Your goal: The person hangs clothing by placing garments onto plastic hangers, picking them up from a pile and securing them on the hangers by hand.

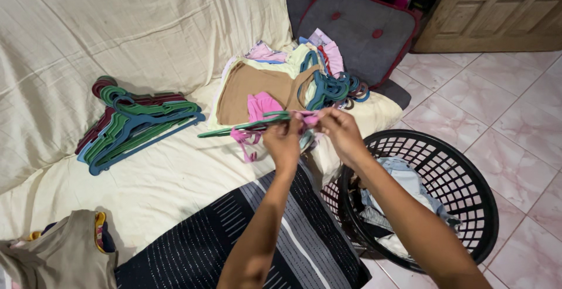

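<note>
My left hand (pixel 284 141) and my right hand (pixel 341 131) meet above the sofa edge, both pinching a small pink garment (pixel 259 108) with thin straps that sits on a green plastic hanger (pixel 240 127). The hanger sticks out to the left of my hands. Just behind lies a stack of hung clothes (pixel 266 81), a tan top uppermost, with blue hanger hooks (pixel 333 87) bunched at its right end.
A pile of bare green, blue and maroon hangers (pixel 132 125) lies left on the cream-covered sofa (pixel 146 31). A black laundry basket (pixel 462 178) with clothes stands on the tiled floor at right. A grey cushion (pixel 357 28) leans behind. Loose clothes (pixel 64 254) sit bottom left.
</note>
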